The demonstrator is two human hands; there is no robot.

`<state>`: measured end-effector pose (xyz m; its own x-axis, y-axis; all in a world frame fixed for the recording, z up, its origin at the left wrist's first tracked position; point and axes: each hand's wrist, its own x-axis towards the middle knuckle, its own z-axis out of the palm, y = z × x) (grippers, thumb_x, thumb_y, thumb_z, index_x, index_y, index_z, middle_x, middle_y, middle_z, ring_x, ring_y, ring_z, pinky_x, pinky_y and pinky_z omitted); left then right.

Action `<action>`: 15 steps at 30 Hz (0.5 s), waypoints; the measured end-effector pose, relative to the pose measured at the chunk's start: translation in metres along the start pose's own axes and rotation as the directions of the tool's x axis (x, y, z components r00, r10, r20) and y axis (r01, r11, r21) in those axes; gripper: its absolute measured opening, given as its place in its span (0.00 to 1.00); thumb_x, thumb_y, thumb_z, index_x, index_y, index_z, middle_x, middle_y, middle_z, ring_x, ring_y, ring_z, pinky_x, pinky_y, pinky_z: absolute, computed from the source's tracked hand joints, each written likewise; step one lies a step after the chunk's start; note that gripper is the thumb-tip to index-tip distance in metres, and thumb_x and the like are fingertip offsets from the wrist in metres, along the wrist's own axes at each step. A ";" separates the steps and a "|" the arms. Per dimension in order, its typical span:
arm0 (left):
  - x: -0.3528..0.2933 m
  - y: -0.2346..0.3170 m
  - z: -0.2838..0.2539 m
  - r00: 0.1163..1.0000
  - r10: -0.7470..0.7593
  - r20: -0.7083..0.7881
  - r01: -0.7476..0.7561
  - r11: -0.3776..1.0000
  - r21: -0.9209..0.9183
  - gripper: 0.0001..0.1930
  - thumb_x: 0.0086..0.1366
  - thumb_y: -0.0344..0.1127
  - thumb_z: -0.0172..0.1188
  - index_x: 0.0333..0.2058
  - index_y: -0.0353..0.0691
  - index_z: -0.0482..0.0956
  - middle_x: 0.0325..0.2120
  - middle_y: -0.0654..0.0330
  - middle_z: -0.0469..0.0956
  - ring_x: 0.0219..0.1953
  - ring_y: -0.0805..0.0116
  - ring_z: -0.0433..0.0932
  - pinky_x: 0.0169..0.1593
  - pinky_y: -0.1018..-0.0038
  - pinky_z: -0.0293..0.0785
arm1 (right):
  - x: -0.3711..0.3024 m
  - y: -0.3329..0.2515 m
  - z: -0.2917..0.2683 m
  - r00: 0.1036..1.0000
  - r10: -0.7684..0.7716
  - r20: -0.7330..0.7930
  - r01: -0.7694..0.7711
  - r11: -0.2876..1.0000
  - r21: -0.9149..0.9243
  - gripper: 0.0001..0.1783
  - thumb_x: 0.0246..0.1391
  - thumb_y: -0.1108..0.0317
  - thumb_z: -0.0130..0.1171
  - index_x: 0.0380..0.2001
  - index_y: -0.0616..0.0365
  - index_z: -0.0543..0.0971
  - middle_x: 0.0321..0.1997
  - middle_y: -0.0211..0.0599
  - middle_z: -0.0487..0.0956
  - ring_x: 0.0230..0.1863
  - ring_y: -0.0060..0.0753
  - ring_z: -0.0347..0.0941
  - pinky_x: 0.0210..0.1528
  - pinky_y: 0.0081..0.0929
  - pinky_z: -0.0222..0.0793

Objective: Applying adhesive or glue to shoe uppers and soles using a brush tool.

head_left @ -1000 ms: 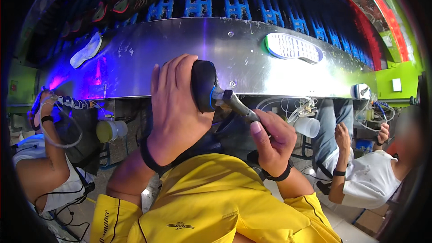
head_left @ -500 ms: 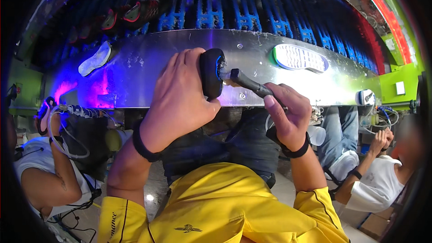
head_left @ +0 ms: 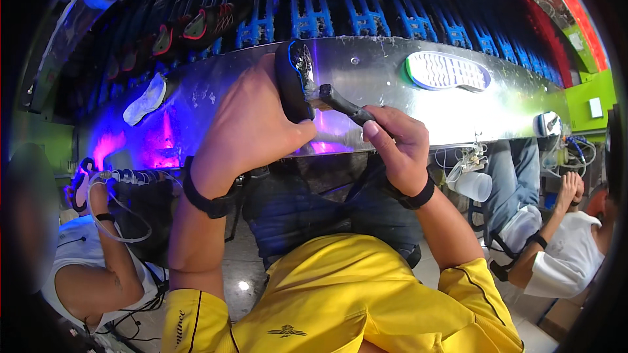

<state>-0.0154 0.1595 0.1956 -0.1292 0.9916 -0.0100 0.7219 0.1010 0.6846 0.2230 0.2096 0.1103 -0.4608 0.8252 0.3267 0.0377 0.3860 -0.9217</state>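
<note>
My left grip (head_left: 252, 117) clamps black blue-edged shoe (head_left: 286, 88), right grip (head_left: 394, 150) black-handled brush (head_left: 347, 105); shiny metal desk (head_left: 369, 78) carries white ribbed sole (head_left: 450, 72); blue-slatted rack (head_left: 367, 24) beyond.

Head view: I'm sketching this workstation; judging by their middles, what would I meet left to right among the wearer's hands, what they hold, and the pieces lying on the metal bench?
Pale sole, left hand, black shoe piece with a blue line, brush, right hand, white sole with a green edge, small white piece.

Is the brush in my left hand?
No, your right hand holds the brush, while your left hand grips a black shoe part.
</note>
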 end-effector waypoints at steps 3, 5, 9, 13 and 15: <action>0.005 0.002 -0.004 0.999 0.023 0.038 -0.022 1.000 -0.023 0.33 0.48 0.31 0.72 0.55 0.34 0.75 0.47 0.46 0.82 0.53 0.46 0.82 0.59 0.59 0.76 | -0.004 0.008 0.000 0.999 -0.028 -0.021 0.028 0.999 -0.025 0.12 0.63 0.69 0.68 0.44 0.67 0.86 0.29 0.43 0.83 0.31 0.33 0.77 0.35 0.29 0.70; 0.011 0.000 -0.005 0.996 -0.019 0.092 0.018 1.000 0.017 0.33 0.49 0.32 0.72 0.56 0.34 0.75 0.49 0.46 0.81 0.54 0.45 0.81 0.59 0.59 0.76 | -0.007 0.012 -0.001 0.999 -0.012 -0.034 0.010 0.997 -0.073 0.12 0.63 0.68 0.68 0.44 0.66 0.87 0.29 0.43 0.83 0.30 0.34 0.77 0.35 0.30 0.70; 0.019 -0.009 -0.003 0.994 -0.004 0.113 -0.002 0.998 0.058 0.37 0.48 0.30 0.74 0.60 0.34 0.73 0.50 0.46 0.81 0.54 0.45 0.81 0.59 0.60 0.76 | -0.013 0.013 -0.006 0.999 0.013 -0.051 -0.020 0.988 -0.154 0.11 0.62 0.69 0.68 0.43 0.66 0.87 0.27 0.45 0.81 0.29 0.36 0.77 0.34 0.30 0.70; 0.013 -0.027 0.004 0.999 -0.031 0.031 0.028 0.994 0.105 0.46 0.47 0.28 0.78 0.66 0.36 0.67 0.54 0.44 0.79 0.56 0.45 0.80 0.61 0.60 0.76 | -0.023 0.016 -0.006 0.993 0.074 -0.094 -0.087 0.985 -0.147 0.11 0.62 0.69 0.69 0.43 0.65 0.87 0.27 0.46 0.81 0.25 0.39 0.77 0.31 0.31 0.70; 0.007 -0.013 -0.003 0.988 -0.131 0.079 0.136 0.989 -0.063 0.54 0.47 0.28 0.81 0.72 0.34 0.60 0.61 0.42 0.76 0.63 0.46 0.76 0.67 0.62 0.71 | -0.030 0.012 -0.007 0.979 0.184 -0.093 -0.194 0.973 -0.126 0.12 0.62 0.68 0.69 0.44 0.66 0.87 0.27 0.44 0.82 0.26 0.33 0.77 0.32 0.29 0.70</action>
<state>-0.0281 0.1647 0.1891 -0.1685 0.9730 -0.1575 0.6533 0.2298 0.7214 0.2438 0.1929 0.0908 -0.3616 0.9167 0.1698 0.2378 0.2668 -0.9340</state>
